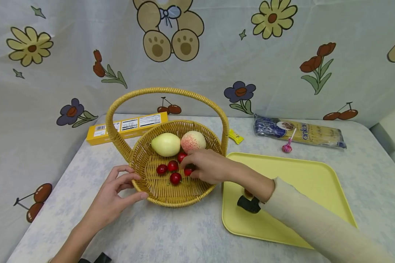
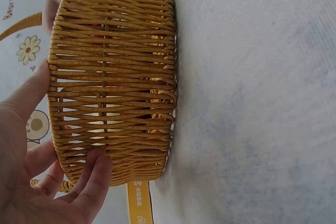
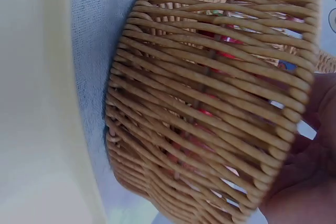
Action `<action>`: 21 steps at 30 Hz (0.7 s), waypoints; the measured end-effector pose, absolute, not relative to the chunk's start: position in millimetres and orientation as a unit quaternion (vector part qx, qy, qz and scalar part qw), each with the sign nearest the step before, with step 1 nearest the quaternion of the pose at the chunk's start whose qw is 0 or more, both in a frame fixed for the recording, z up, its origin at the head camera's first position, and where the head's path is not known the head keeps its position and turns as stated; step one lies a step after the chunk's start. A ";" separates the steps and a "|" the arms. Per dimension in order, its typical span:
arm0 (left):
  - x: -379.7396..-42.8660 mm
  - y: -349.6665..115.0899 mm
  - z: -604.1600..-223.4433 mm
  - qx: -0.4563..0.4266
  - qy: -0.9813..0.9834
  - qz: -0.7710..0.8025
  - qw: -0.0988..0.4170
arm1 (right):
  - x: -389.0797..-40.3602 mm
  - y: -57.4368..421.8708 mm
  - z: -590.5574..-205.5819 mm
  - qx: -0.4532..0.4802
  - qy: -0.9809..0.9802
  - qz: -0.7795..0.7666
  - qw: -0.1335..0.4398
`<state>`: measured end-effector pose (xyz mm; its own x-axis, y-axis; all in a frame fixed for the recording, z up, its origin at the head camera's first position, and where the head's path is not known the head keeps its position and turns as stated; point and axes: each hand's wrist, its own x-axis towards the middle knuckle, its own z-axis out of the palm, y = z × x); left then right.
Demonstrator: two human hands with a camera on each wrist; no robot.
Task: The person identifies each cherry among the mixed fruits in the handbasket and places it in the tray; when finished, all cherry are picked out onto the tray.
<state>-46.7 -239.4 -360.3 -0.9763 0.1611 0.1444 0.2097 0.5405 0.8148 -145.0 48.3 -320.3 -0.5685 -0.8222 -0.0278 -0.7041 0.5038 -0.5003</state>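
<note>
A wicker basket (image 1: 171, 201) with a tall arched handle stands on the table. My left hand (image 1: 118, 193) holds its left side; in the left wrist view the thumb touches the rim and fingertips rest on the outer wall (image 2: 110, 87). My right hand (image 1: 210, 166) reaches over the right rim into the basket and pinches a red cherry (image 1: 188, 171), partly hidden by the fingers. Several other cherries (image 1: 176, 178) lie on the basket floor. Behind them sit a pale yellow-green pear (image 1: 166, 145) and a pink-speckled peach (image 1: 193, 141). In the right wrist view, the basket's weave (image 3: 210, 93) hides the fingertips.
A yellow tray (image 1: 293, 171) lies to the right under my forearm, a brownish thing on it mostly hidden. Behind are a long pasta packet (image 1: 309, 132), a lollipop (image 1: 287, 147) and a yellow-wrapped candy (image 1: 236, 137). An orange-yellow box (image 1: 128, 128) lies behind the basket.
</note>
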 end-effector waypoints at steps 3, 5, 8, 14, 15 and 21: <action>-46.6 -238.8 -360.0 -0.102 -0.878 -0.467 0.023 | -141.0 55.3 -315.7 -0.446 0.856 -0.237 0.112; -46.2 -238.6 -359.6 -0.099 -0.878 -0.468 0.020 | -137.5 60.8 -313.8 -0.445 0.855 -0.249 0.095; -44.9 -238.9 -359.3 -0.094 -0.879 -0.468 0.017 | -130.8 69.1 -312.5 -0.432 0.857 -0.273 0.073; -44.5 -239.0 -359.4 -0.094 -0.879 -0.467 0.020 | -116.9 88.1 -309.9 -0.398 0.847 -0.348 0.061; -44.8 -239.0 -359.4 -0.094 -0.879 -0.468 0.020 | -114.8 91.9 -309.2 -0.392 0.844 -0.361 0.063; -46.0 -238.9 -359.3 -0.095 -0.879 -0.467 0.019 | -103.3 116.5 -304.3 -0.352 0.835 -0.418 0.066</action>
<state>-46.0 -238.9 -359.3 -0.9812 0.1494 0.1219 0.1847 0.5463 0.8170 -103.3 116.5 -304.3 -0.7441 -0.6421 0.1843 -0.5322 0.4031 -0.7445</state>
